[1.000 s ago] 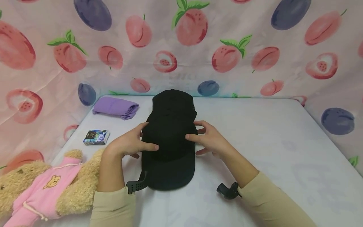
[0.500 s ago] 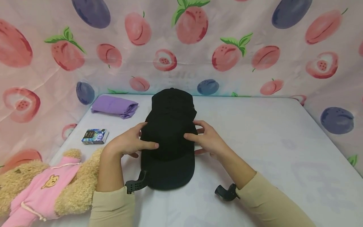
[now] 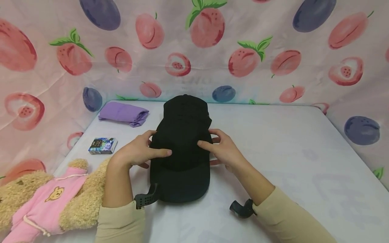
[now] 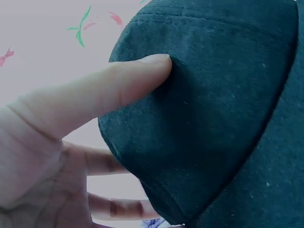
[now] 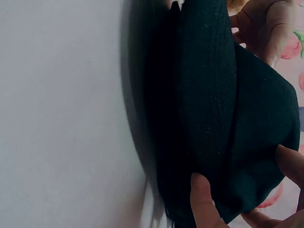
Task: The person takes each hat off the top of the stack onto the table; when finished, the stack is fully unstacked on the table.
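A black baseball cap (image 3: pixel 182 148) sits in the middle of the table, its brim (image 3: pixel 182 189) toward me. Behind its crown rises a second rounded black part (image 3: pixel 185 108) with a button on top. My left hand (image 3: pixel 133 152) grips the cap's left side, thumb lying on the crown and fingers curving down the edge. On the other side my right hand (image 3: pixel 226 150) holds the cap between thumb and fingers. Close up in the left wrist view, the thumb presses on the dark cloth (image 4: pixel 223 114). The right wrist view shows fingertips on the cap (image 5: pixel 209 95) from its side.
A folded purple cloth (image 3: pixel 123 113) lies at the back left. Nearer are a small patterned box (image 3: pixel 103 145) and a teddy bear in a pink top (image 3: pixel 57 199). Fruit-printed curtains (image 3: pixel 206 67) hang behind and beside the white table (image 3: pixel 288 162).
My left thumb has slid slightly up the crown. Otherwise both hands keep their hold, and the cap stays nearly in place.
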Tool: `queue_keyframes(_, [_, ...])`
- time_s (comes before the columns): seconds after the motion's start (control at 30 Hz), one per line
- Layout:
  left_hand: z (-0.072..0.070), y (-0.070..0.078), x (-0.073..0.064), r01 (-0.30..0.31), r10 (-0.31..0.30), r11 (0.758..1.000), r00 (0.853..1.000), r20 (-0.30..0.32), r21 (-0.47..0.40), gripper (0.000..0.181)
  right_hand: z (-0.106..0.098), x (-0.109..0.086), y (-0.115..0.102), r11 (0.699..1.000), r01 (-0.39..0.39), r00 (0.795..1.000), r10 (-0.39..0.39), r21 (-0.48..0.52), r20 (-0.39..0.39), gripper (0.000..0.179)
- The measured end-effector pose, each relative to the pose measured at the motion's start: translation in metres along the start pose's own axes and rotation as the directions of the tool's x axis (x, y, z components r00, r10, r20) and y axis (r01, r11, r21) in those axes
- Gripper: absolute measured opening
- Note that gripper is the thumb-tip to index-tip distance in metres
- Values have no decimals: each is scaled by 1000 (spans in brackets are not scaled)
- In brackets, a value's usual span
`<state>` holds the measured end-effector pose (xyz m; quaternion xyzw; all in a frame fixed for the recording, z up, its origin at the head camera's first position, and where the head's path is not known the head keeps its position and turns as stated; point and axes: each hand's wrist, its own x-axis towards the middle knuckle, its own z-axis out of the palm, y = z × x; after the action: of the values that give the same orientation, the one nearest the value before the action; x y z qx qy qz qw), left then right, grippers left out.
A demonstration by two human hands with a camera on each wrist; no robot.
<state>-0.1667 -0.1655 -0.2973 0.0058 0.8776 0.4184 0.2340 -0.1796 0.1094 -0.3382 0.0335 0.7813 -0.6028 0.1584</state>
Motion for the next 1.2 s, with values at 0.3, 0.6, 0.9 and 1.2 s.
queue_keyframes(0.3, [-2, 3, -6, -12, 10, 997, 999, -33, -80, 101, -5, -3, -5, 998, 21, 1000, -22, 59, 16, 72])
queue_keyframes(0.6, [-3, 7, -11, -39, 33, 996, 997, -71, -84, 101, -8, -4, -11, 998, 43, 998, -45, 43, 41, 74])
queue_keyframes(0.9, [-2, 10, -12, -45, 38, 997, 995, -93, -69, 100, -14, -5, -15, 997, 78, 995, -79, 15, 60, 75])
queue_keyframes(1.2, [-2, 16, -13, -71, 63, 996, 989, -134, -55, 101, -22, -5, -24, 995, 99, 992, -100, 13, 72, 71])
